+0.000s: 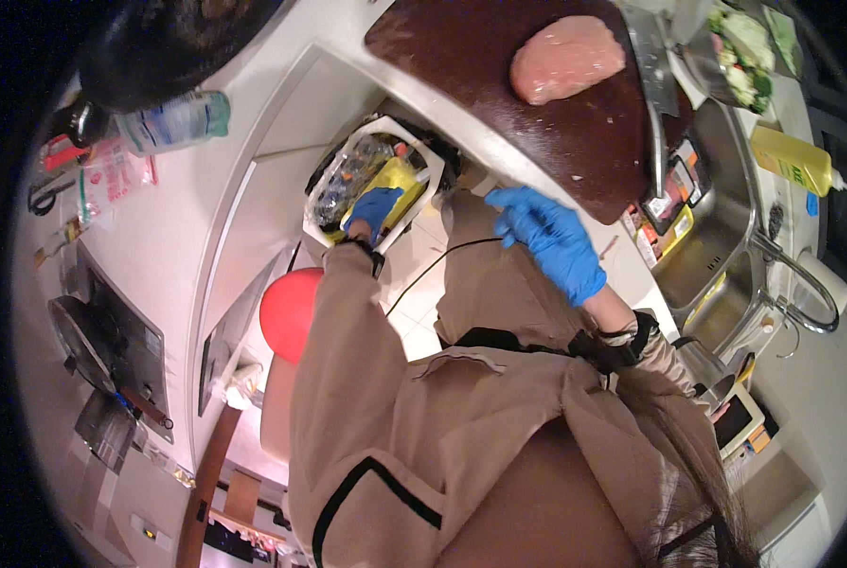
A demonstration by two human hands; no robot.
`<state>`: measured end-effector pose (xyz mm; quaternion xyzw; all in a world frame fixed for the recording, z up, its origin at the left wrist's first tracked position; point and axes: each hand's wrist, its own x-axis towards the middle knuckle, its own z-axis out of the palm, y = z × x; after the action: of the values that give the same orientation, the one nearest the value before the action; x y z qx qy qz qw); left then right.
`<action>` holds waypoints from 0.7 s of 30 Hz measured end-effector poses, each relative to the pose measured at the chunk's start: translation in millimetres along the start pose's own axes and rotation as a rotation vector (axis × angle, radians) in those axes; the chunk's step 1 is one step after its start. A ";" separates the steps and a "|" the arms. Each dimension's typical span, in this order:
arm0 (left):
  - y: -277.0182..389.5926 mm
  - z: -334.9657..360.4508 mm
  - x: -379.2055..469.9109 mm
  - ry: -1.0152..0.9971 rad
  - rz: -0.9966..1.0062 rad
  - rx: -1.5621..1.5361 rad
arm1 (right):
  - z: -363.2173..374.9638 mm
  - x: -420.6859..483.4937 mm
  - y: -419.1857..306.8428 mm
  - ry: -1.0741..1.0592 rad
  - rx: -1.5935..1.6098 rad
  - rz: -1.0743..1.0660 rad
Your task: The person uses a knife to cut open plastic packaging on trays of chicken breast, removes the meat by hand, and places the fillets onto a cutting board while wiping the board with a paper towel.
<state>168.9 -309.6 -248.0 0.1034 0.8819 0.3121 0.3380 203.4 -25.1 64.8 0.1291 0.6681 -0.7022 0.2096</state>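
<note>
My left hand [375, 207], in a blue disposable glove, reaches down into a white-rimmed bin [434, 170] lined with a dark bag. It rests on a yellow package [398, 177] among crumpled clear plastic; the glove hides whether its fingers grip it. My right hand [555, 241], also gloved in blue, hovers by the counter edge with fingers loosely bent and nothing visible in them. Beyond it a piece of raw pink meat [569, 60] lies on a dark red-brown cutting board [466, 64]. A metal cleaver [654, 71] lies along the board's right side.
On the right are a steel sink [714, 213] with a faucet [807, 284], packaged food [668, 206], a yellow pump bottle [792, 160] and a bowl of cut vegetables [746, 60]. A dark pan [167, 50], plastic packages and a cooktop [139, 334] stand left. A red balloon-like object [292, 312] is beside my left sleeve.
</note>
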 end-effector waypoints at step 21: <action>405.9 -126.2 76.9 0.401 0.394 0.345 | -177.6 104.6 7.7 0.433 -0.069 -0.271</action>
<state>16.2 -21.8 35.7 0.2642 0.9338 0.2316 0.0682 97.5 138.2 -3.4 0.1784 0.7323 -0.6565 -0.0299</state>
